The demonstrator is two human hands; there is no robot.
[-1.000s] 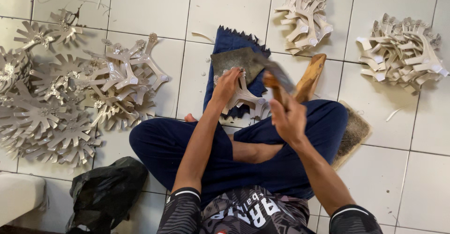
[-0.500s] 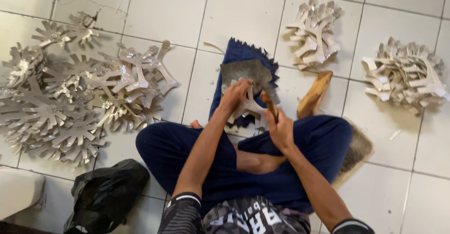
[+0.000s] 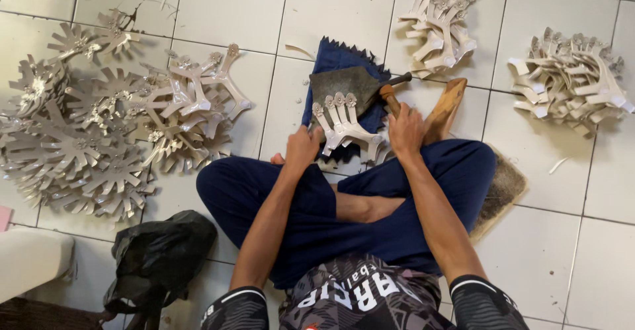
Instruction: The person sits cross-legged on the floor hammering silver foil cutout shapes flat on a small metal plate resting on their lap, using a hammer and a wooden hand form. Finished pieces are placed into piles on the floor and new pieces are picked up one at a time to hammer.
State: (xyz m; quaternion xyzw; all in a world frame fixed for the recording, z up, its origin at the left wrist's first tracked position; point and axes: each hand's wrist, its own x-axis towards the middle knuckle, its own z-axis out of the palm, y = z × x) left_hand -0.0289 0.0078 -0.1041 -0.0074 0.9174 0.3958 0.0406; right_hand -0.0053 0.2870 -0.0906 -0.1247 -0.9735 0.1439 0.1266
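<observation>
I sit cross-legged on a tiled floor. My left hand (image 3: 303, 148) presses down a pale silver cut-out piece (image 3: 344, 123) with several ornate prongs. The piece lies across a dark grey block (image 3: 350, 82) set on a blue cloth (image 3: 334, 52). My right hand (image 3: 405, 128) grips the wooden handle of a hammer-like tool (image 3: 391, 95). Its dark head rests at the block's right edge. A tan wooden piece (image 3: 446, 108) lies just right of that hand, against my knee.
A large heap of silver star-shaped cut-outs (image 3: 86, 131) covers the floor at left. Smaller stacks of pronged pieces lie at top centre (image 3: 440, 19) and at right (image 3: 572, 82). A black bag (image 3: 159, 250) sits by my left knee, and a brown mat (image 3: 504, 188) lies under my right leg.
My right hand had the tool raised over the block. It has come down, and the tool's head now lies low at the block's right edge. My left hand stays on the cut-out.
</observation>
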